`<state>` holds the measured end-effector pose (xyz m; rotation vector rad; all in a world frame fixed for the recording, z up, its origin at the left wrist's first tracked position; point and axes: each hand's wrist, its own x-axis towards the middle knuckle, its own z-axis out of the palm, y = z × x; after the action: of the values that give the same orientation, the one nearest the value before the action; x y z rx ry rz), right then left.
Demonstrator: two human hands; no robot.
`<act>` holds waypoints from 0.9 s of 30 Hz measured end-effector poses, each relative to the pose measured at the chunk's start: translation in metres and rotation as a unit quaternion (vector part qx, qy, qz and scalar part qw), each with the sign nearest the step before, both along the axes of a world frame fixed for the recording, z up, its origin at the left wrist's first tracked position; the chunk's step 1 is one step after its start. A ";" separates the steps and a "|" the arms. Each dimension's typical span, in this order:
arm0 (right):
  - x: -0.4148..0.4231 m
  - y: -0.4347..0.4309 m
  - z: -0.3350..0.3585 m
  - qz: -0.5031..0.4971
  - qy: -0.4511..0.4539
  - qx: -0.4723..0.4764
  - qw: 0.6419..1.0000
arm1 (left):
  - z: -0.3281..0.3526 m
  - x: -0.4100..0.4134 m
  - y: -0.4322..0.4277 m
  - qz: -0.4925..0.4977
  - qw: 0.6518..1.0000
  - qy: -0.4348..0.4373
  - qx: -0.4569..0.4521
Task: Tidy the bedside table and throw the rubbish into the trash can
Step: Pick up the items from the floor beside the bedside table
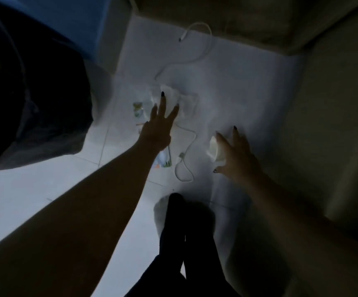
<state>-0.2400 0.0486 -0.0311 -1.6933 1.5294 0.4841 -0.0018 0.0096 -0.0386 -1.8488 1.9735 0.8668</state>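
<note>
- Bedside table [248, 82]: pale top, dim light; bare over its right half and far right corner, clutter gathered along the left edge. Good open room for the hands on the right.
- Trash can [23, 103]: dark, bag-lined, standing off the table's left edge, near the clutter. Judged a short carry leftward.
- Left hand [159, 127]: fingers spread, not clenched, tips resting on or just over crumpled tissue; whether it has a hold cannot be told.
- Right hand [235, 155]: fingers splayed over a small white wad near the table's front edge; touching it, but a firm grasp cannot be confirmed.
- Crumpled tissue [184, 103]: white, thin, at mid-left of the table, lying over the cable.
- White cable [203, 52]: loops from the far edge down to the front edge, passing under the tissue.
- White wad [215, 151]: paper or tissue, just right of the cable's lower loop.
- Small wrappers [138, 108]: coloured scraps by the left edge; more lie near the front, blurred.
- Handling note (judgement): pinch the tissue upward, clear of the cable, so the cord is not dragged off the left edge; gather the scraps before turning to the can.
</note>
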 end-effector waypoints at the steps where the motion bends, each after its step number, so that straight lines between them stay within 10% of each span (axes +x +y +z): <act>1: 0.000 0.004 -0.010 -0.003 0.011 -0.013 1.000 | -0.010 0.000 0.005 -0.002 1.000 -0.003 -0.016; 10: 0.002 0.023 0.028 -0.071 -0.026 -0.091 0.993 | 0.043 0.011 -0.002 0.095 0.986 0.070 -0.120; 27: -0.004 -0.165 0.530 -0.232 -0.111 -0.236 0.937 | 0.558 -0.018 -0.147 0.327 0.899 0.284 -0.061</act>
<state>-0.2441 -0.1162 0.4986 -1.5747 1.8922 -0.3387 -0.0199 -0.1377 0.5195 -2.6255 1.6932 1.6666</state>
